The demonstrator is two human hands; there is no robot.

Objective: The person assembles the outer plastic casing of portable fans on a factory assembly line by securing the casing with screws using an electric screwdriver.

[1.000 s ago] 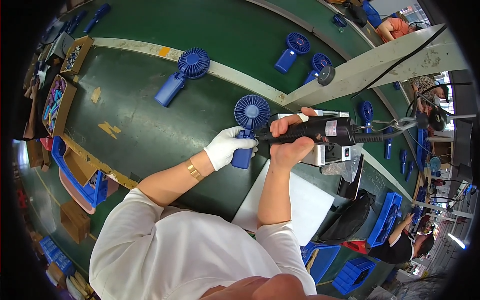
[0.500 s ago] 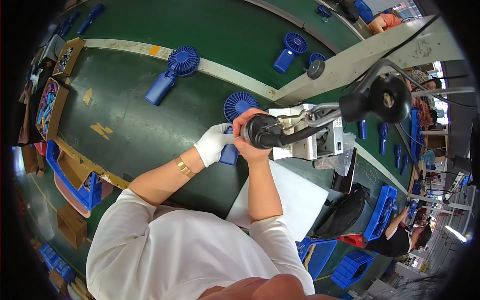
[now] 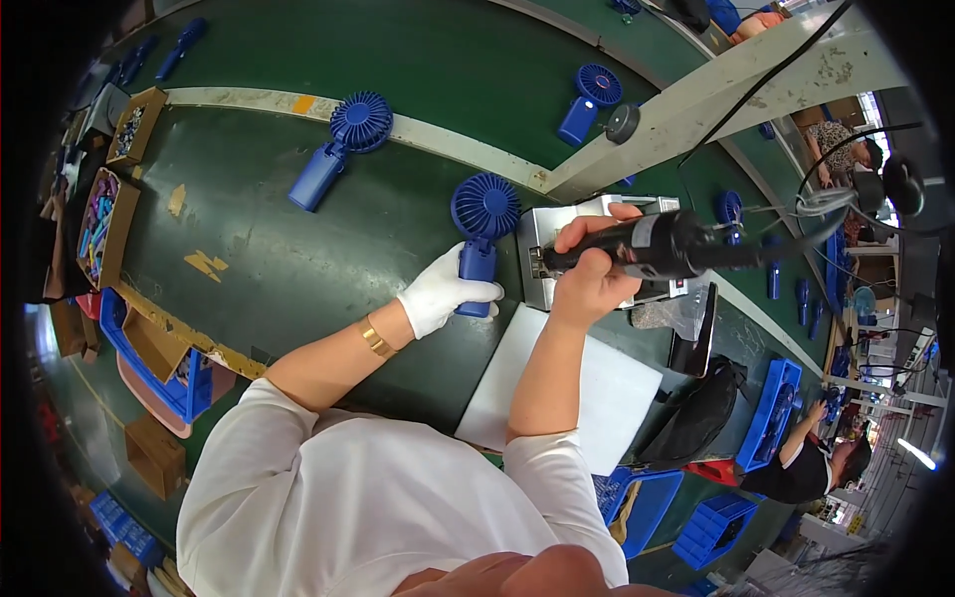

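Near the middle of the frame, the left hand point(image 3: 440, 292), in a white glove, has its fingers wrapped around the handle of a blue handheld fan point(image 3: 481, 234), which lies on the dark green surface point(image 3: 298, 269) with its round grille pointing toward the upper part of the frame. Just to the right, the bare right hand point(image 3: 589, 277) closes its fingers around a black electric screwdriver point(image 3: 652, 246), held roughly level, its tip pointing left toward the fan's handle; whether the tip touches the fan cannot be told. A cable runs from the tool's rear toward the upper right. Behind the right hand sits a grey metal fixture point(image 3: 557, 249). Below both hands, a white mat point(image 3: 597, 398) lies on the surface. A second blue fan point(image 3: 341, 144) lies in the upper left of centre beside a pale strip, and a third point(image 3: 587, 98) lies further up. Cardboard boxes with small parts point(image 3: 99, 214) line the left edge, with a blue crate point(image 3: 159, 368) below them. Another person point(image 3: 811, 468) sits at the lower right.
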